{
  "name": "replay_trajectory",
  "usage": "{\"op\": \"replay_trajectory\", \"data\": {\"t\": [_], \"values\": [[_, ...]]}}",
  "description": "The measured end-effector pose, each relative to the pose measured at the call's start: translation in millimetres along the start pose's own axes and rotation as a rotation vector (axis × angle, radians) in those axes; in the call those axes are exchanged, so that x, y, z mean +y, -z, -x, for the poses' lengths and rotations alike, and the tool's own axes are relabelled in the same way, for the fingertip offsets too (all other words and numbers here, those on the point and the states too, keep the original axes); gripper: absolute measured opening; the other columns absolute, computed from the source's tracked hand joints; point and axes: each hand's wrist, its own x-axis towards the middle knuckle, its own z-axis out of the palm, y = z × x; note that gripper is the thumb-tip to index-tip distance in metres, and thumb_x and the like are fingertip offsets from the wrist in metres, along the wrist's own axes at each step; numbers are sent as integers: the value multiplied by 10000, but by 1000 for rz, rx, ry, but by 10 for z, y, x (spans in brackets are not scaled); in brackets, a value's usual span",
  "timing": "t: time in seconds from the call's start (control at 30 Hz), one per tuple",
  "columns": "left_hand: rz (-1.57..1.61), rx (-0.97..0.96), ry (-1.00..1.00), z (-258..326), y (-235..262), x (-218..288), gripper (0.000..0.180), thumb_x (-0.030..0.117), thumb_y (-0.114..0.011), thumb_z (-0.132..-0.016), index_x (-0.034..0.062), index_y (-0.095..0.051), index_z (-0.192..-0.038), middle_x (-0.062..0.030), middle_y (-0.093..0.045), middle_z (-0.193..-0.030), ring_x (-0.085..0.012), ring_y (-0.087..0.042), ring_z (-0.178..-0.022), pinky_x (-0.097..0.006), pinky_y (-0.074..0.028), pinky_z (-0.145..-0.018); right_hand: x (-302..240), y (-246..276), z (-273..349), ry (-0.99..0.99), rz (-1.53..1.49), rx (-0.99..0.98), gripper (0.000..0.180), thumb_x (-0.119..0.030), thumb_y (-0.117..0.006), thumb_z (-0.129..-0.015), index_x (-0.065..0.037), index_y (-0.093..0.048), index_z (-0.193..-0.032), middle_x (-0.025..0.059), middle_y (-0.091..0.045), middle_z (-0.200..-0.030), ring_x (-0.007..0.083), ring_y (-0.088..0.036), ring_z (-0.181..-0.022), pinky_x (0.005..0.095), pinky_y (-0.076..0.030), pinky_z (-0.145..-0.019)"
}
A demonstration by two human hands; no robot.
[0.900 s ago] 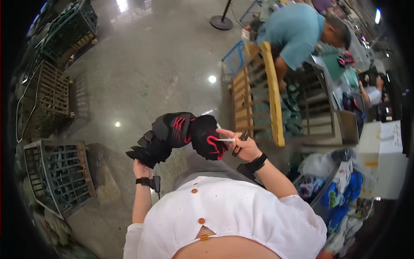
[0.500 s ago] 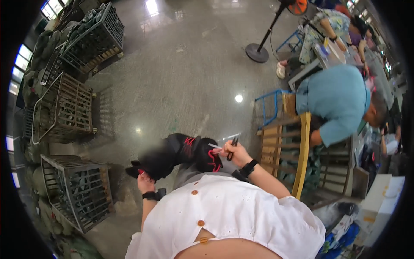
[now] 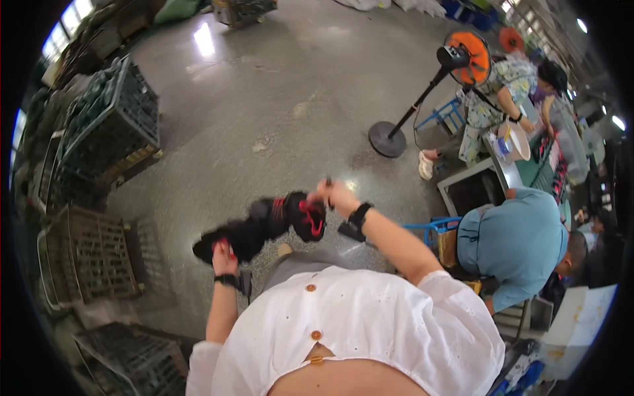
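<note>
One black-and-red shoe (image 3: 267, 224), left hand (image 3: 224, 256) and right hand (image 3: 337, 196) fingers clamped on it.

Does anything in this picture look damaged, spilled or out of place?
Nothing stands out. The left hand and right hand hold a black and red shoe above the floor; the picture is too blurred to show damage.

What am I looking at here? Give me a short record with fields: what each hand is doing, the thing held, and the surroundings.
left hand: grips the lower end of the shoe
right hand: at the shoe's upper end, holding a small dark tool, too blurred to identify
held thing: black shoe with red trim, lifted above the floor
floor: grey, glossy concrete
left side: dark wire crates
right side: standing fan with orange guard; seated person in teal shirt
</note>
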Motion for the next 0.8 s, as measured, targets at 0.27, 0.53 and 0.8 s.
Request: {"op": "replay_trajectory", "data": {"t": [0.27,0.53,0.8], "values": [[147,-404,-159,-2877,-2442,820,250,238,-432,-849,92,-588,-978,-60,-607,-1070,-182,-518,-1054,-372,-364,-928,-1317,1465,-987,643,-682,179,204,-212,-412,-919,-95,-491,-771,131,-578,-1017,280,-622,-840,238,-372,-489],[43,-549,-131,-4143,-4944,175,362,284,-469,-851,122,-512,-1172,-61,-517,-1210,-214,-437,-1160,-390,-304,-1006,-1464,2647,-3042,-16,-1241,303,252,-251,-419,-907,-67,-495,-751,49,-482,-625,132,-430,-499,212,-320,-404],[134,-628,58,-5753,-6709,52,381,372,-413,-895,123,-516,-1164,-69,-515,-1192,-263,-435,-1142,-437,-285,-1014,-2482,3352,-4825,-16,-1274,260,161,-116,-440,-794,-120,-473,-636,-22,-402,-486,71,-360,-409,206,-280,-398]]}}
